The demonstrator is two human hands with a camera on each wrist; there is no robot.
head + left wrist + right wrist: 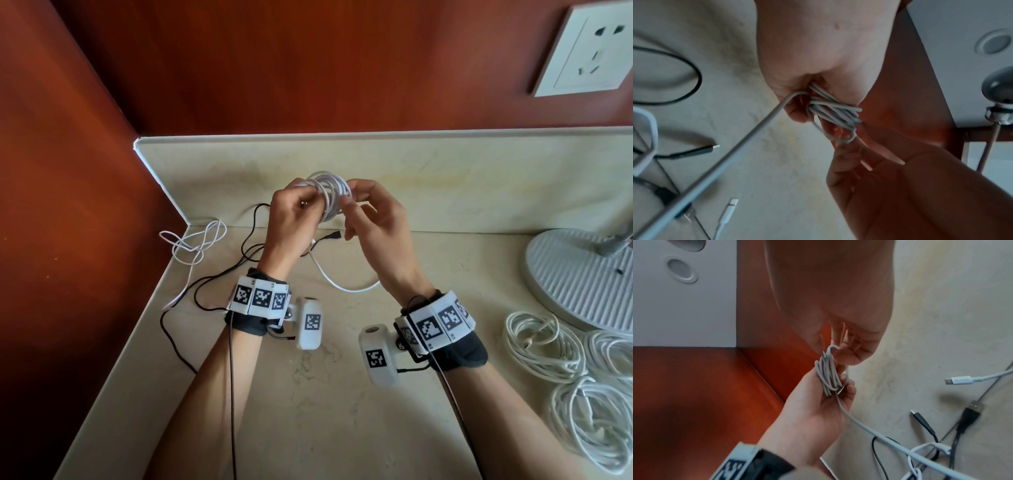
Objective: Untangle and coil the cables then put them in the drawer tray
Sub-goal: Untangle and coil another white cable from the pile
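My left hand (291,214) holds the white cable (330,192) loops up over the counter (308,394), my right hand (373,219) pinches one loop, and next I think I wrap the loose end.

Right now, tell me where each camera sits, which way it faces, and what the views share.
Head: worn on the head, facing forward and down at the counter; both forearms, left hand and right hand show.
Left wrist: under the left wrist, looking along the palm and up past it; the left hand grips the white coil, the right hand's fingers meet it.
Right wrist: under the right wrist, looking along its palm; the right hand pinches a loop and the left hand holds the bundle.
Shared: all three show the white coil; both wrist views show the black cable.
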